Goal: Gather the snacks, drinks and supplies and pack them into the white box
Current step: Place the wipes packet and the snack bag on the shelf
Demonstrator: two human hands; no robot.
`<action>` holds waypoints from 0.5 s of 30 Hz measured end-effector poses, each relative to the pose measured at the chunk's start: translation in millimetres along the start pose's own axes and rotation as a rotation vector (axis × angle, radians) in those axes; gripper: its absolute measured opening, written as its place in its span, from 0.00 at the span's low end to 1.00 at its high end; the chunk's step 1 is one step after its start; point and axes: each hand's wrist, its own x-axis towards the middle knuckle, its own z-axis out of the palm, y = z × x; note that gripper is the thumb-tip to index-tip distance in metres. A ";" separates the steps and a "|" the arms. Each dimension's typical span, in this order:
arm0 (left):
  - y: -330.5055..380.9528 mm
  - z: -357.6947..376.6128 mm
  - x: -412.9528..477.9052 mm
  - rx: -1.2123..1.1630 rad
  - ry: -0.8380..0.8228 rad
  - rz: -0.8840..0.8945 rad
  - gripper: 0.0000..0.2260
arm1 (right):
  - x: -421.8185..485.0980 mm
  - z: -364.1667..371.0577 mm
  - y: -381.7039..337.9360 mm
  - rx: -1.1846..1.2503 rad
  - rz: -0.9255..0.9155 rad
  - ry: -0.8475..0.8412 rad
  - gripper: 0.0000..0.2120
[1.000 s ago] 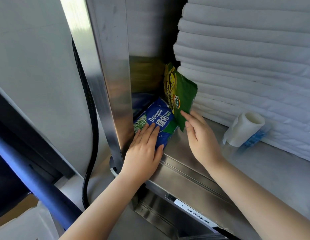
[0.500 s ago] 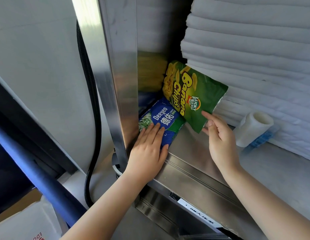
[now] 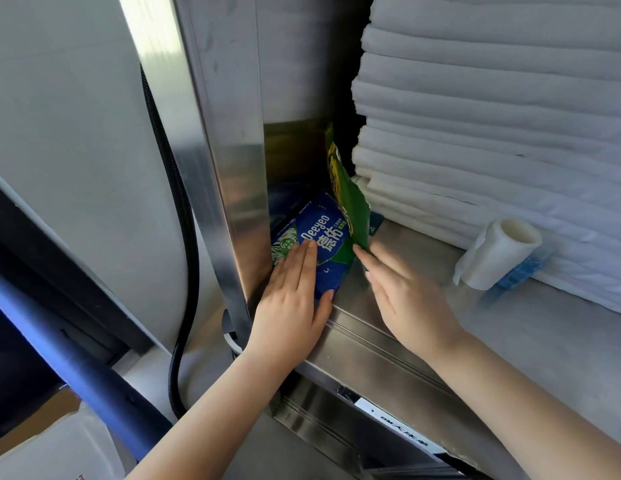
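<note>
My left hand [image 3: 295,289] lies flat on the wipes pack [image 3: 323,244] at the shelf's [image 3: 440,244] corner. My right hand [image 3: 406,299], fingers straight, merely touches the snack bag [image 3: 347,199]; ungripped, I fear it topples.

Soft daylight, glare streaking the steel post [image 3: 212,161], a dark recess behind, edges bowed, fingertips slightly motion-blurred.

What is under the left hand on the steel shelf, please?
A blue Deeyeo pack lies under the left hand; the palm hides its near left corner.
</note>
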 end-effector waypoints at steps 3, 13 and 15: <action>0.0 2.8 -1.0 0.006 0.017 0.006 0.28 | 1.4 0.3 -3.9 -0.141 -0.073 0.011 0.17; -1.9 7.1 -0.7 0.010 0.002 0.021 0.25 | 0.8 9.6 -4.9 -0.071 -0.068 -0.018 0.20; -2.2 7.4 -0.7 -0.003 -0.004 0.018 0.26 | -0.7 5.7 -4.4 0.121 0.034 0.047 0.18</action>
